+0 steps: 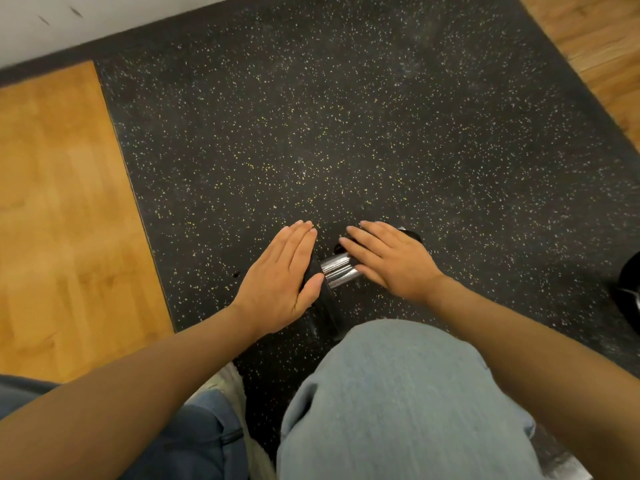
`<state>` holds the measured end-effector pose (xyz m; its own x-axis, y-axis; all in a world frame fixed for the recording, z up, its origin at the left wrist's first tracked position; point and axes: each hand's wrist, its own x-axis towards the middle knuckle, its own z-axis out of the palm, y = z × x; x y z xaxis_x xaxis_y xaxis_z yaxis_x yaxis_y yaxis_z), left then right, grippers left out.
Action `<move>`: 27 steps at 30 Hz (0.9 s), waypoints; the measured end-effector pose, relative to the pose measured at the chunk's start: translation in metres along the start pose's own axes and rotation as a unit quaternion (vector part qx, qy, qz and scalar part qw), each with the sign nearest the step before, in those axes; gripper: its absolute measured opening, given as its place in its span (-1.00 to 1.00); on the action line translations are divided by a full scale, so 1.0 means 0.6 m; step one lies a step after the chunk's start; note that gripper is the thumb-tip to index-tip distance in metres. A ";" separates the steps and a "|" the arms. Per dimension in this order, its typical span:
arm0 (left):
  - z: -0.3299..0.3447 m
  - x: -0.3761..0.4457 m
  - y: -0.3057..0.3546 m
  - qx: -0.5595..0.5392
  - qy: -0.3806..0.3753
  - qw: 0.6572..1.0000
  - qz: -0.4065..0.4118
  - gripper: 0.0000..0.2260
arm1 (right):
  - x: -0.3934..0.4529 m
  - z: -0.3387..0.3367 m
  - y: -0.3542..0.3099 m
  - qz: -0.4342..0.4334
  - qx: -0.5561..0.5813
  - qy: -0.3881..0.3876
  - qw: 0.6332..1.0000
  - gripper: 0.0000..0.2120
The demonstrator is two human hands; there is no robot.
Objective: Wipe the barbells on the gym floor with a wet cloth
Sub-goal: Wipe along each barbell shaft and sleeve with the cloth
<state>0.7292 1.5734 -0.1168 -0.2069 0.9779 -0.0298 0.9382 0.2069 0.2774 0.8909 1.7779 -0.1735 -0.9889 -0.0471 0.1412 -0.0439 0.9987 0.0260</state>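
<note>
Both hands lie flat with straight fingers on one barbell (337, 271) on the floor; the left hand (280, 275) presses its palm against the outer face of the near black end plate, and the right hand (388, 259) rests palm down over the chrome handle and the far plate, gripping nothing; neither hand holds a cloth, and no cloth shows anywhere in view. Just below the hands, the person's knee in light denim (398, 393) covers the nearest part of the plate; only a short shiny stretch of the handle shows between the two hands. Under and beyond the fingertips spreads the black speckled rubber mat (346, 116); well to the right of the right hand, at the edge of view, sits part of another dark weight (628, 292), too cropped to tell more; to the left of the left hand the mat meets orange wooden flooring (62, 202), and farthest off runs a pale wall (86, 15).

The risk, as I judge it, lies in the round plates: with open palms only, a sideways push may roll the weight away or toward the knee; fingers near the plate's foot could be pinched; and with no cloth at hand the wiping cannot begin, while a wet chrome handle would later slip more easily.
</note>
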 end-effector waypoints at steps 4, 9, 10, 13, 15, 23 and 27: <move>-0.008 0.006 -0.003 0.034 -0.007 0.999 0.022 -0.41 | -0.007 -0.005 0.024 0.010 -0.004 0.000 1.000 -0.54; -0.047 0.030 -0.024 0.089 -0.024 0.995 0.026 -0.43 | 0.012 -0.020 0.054 0.028 0.009 0.009 1.000 -0.41; -0.059 0.035 -0.031 0.093 -0.023 0.995 0.018 -0.43 | 0.017 -0.028 0.062 0.018 0.006 0.002 1.000 -0.41; -0.107 0.047 -0.048 0.097 -0.027 0.995 -0.013 -0.42 | 0.033 -0.062 0.075 -0.011 -0.017 -0.009 1.000 -0.51; -0.147 0.047 -0.052 0.091 -0.037 0.995 -0.030 -0.43 | 0.054 -0.100 0.076 -0.008 -0.029 0.015 0.999 -0.54; -0.379 0.026 -0.032 0.068 -0.011 0.996 -0.064 -0.51 | 0.171 -0.349 0.062 -0.010 -0.026 0.059 0.998 -0.53; -0.544 0.007 -0.009 0.065 0.027 0.993 -0.092 -0.55 | 0.246 -0.521 0.053 -0.032 -0.018 0.061 0.997 -0.49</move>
<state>0.6326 1.5668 0.1947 -0.3892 0.9210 -0.0168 0.9103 0.3873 0.1458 0.7880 1.7963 0.1574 -0.9595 -0.1155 0.2568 -0.0994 0.9922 0.0750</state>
